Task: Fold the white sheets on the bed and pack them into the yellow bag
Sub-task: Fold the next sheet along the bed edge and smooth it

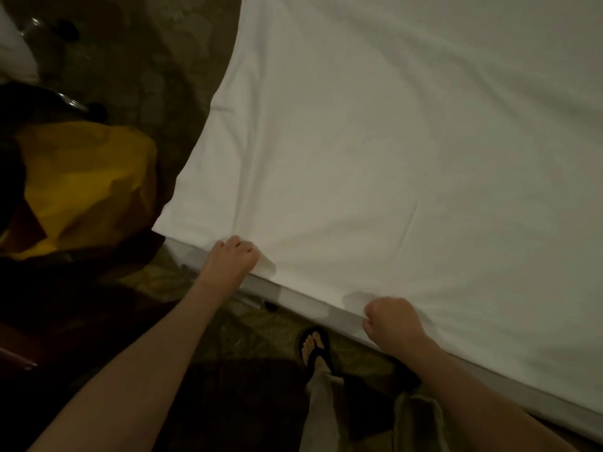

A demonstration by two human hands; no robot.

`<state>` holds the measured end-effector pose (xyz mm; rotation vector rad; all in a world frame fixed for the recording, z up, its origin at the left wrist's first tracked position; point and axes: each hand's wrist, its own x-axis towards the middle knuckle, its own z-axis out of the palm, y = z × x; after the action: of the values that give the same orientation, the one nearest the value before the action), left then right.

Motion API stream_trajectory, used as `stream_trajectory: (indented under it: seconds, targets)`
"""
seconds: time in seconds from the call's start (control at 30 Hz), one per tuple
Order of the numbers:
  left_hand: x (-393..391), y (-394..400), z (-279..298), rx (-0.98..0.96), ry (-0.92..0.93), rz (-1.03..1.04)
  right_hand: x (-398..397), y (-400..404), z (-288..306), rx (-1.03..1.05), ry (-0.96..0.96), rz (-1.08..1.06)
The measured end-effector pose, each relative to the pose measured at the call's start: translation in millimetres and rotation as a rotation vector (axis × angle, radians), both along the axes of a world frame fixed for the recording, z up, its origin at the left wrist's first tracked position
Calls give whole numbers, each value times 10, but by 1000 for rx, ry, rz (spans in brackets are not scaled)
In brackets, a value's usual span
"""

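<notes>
The white sheet [408,151] lay spread flat over the bed, filling most of the view beyond both sets of fingers, and both hands gripped its near hem. The left hand [233,256] had its fingers curled down over the hem close to the sheet's near left corner, which jutted out just past the knuckles on the outer side; the right hand [393,324] was clenched into a fist on the same hem, with the cloth gathered under the fingers so that how much it held could not be seen. A bare stretch of hem ran straight between the two hands. Just under the fingers, on the near side, the pale edge of the bed [313,303] showed as a narrow band running away under the right forearm. Beyond the left fingers the sheet's left edge curved away up the view, with patterned carpet [137,60] open alongside it. The yellow bag [88,187] sat slumped and crumpled on the floor, out past the left hand's outer side and apart from the sheet's corner; whether its mouth was open was hard to judge in the dim light. Dark shapes around the bag were too shadowed to name, and a patch of white cloth [13,50] was cut off at the view's upper left corner. Nearer than the fingers, between the two forearms, a foot in a black flip-flop [315,349] stood on the carpet. The sheet's far and right edges ran out of view.
</notes>
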<state>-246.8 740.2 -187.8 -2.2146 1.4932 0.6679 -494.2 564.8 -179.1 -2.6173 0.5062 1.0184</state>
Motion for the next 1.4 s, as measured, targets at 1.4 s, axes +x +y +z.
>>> stream_trajectory:
  seconds: [1.4]
  targets:
    - [1801,828,115,-409,379,1364,2864,1232,101,332,-448,0]
